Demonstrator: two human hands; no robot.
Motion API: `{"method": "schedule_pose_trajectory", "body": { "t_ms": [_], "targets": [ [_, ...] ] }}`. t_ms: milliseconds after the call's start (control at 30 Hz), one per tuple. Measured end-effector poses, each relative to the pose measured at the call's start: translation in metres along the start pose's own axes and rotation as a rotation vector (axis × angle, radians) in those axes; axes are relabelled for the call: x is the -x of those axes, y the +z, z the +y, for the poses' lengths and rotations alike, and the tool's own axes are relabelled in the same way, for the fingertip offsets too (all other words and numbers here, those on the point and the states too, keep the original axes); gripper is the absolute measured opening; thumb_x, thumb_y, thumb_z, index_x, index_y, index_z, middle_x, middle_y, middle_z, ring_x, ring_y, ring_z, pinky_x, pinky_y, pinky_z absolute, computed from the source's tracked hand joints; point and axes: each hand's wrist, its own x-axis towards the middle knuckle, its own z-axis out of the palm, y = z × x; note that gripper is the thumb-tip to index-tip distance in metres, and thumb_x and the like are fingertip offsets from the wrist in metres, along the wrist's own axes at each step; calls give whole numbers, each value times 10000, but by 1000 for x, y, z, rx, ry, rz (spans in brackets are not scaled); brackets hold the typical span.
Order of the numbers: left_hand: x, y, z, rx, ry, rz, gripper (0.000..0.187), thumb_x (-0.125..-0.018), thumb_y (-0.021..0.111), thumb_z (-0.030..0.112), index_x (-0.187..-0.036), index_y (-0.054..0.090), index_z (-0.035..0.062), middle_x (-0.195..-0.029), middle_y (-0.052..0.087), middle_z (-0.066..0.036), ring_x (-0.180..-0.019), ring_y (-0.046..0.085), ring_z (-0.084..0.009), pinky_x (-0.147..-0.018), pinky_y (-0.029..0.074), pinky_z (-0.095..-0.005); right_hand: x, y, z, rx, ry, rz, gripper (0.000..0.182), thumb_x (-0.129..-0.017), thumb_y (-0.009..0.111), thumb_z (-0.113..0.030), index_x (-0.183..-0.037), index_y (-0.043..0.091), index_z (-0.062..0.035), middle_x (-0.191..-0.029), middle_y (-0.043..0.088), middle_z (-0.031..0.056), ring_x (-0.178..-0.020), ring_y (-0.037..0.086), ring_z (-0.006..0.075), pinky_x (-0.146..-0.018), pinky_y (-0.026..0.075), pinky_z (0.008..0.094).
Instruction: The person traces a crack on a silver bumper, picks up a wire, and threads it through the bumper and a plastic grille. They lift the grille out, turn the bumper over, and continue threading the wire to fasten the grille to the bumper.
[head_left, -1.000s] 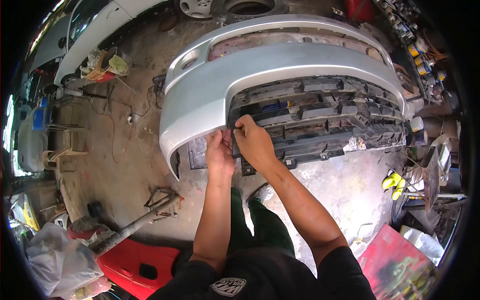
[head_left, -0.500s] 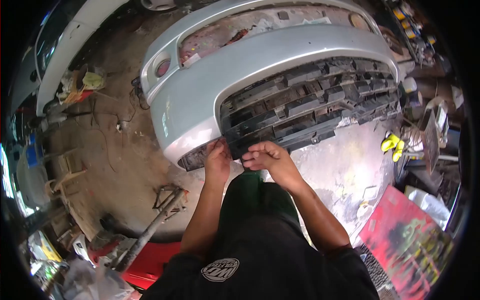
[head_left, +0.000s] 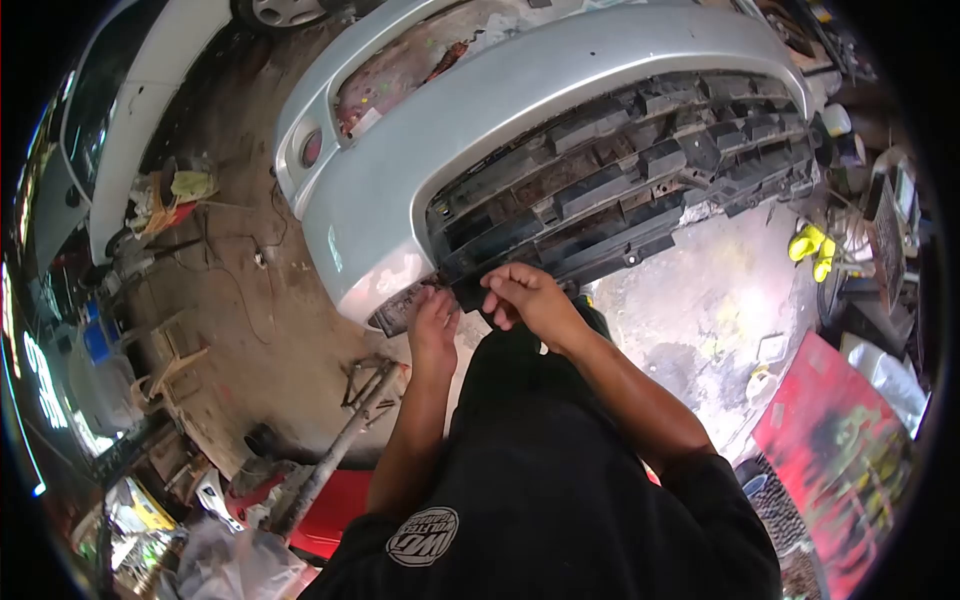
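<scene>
A silver car bumper [head_left: 370, 215] fills the upper middle, its black plastic grille [head_left: 600, 200] facing me. My left hand [head_left: 434, 325] is at the bumper's near lower corner, fingers slightly apart and pointing up beside the dark underside edge. Just to its right, my right hand [head_left: 530, 305] is over the grille's lower left end. Its fingers are curled with the thumb against the index finger; I cannot tell what is between them. A small gap separates the two hands.
Yellow gloves [head_left: 812, 250] hang among clutter at the right. A red, paint-smeared panel [head_left: 835, 450] leans at the lower right. To the lower left lie a metal pole stand [head_left: 335, 450] and a red part [head_left: 320, 520]. A white car body [head_left: 150, 110] stands at the upper left.
My view has shifted, so the bumper sits higher in the picture. The right hand's fingers, stretched toward the left hand before, are now curled in. The left hand's fingers have spread slightly.
</scene>
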Motion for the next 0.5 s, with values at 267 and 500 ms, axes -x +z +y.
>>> {"method": "schedule_pose_trajectory", "body": {
  "t_ms": [267, 500],
  "targets": [
    [119, 71, 24, -334, 463, -353, 278, -994, 623, 131, -1247, 590, 18, -1154, 619, -79, -1085, 593, -170, -902, 477, -293, 58, -11, -78, -160, -87, -137, 150, -1049, 544, -167, -1103, 614, -45, -969, 726, 121, -759, 668, 136, -706, 548, 278],
    [173, 133, 33, -763, 912, -360, 258, -893, 730, 63, -1136, 651, 35, -1112, 641, -95, -990, 636, -201, -779, 510, -310, 124, -30, -118, 55, -331, -206, 143, -1035, 548, -104, -1115, 628, -16, -1046, 707, 101, -889, 670, 140, -788, 548, 293]
  ]
}}
